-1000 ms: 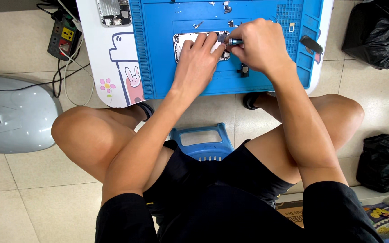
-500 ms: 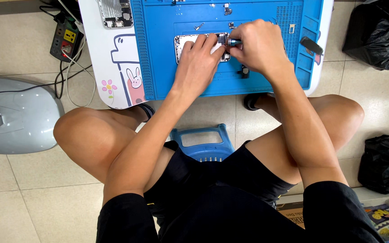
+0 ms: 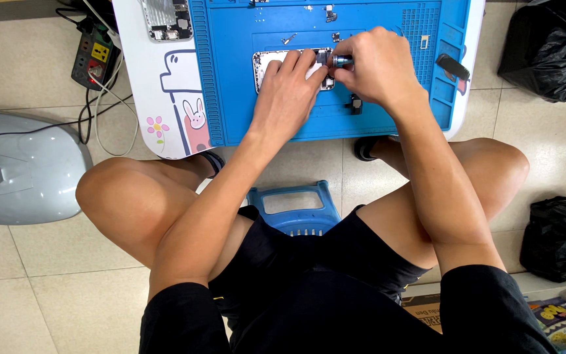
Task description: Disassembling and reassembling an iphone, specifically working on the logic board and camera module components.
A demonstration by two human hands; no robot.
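I look down on a low white table [image 3: 158,98] with a cartoon rabbit printed on it, standing on a beige tiled floor [image 3: 27,288]. A blue work mat [image 3: 388,105] covers most of it — its moulded compartments along the right edge hold a few small parts. An opened phone [image 3: 271,60] lies at the mat's middle. My left hand [image 3: 287,92] rests flat on it, fingers together. My right hand [image 3: 378,65] is clamped on a small screwdriver [image 3: 340,61], its tip at the phone's edge. A second phone frame [image 3: 166,18] lies up left — a power strip [image 3: 93,60] sits on the floor, black bags [image 3: 545,46] to the right.
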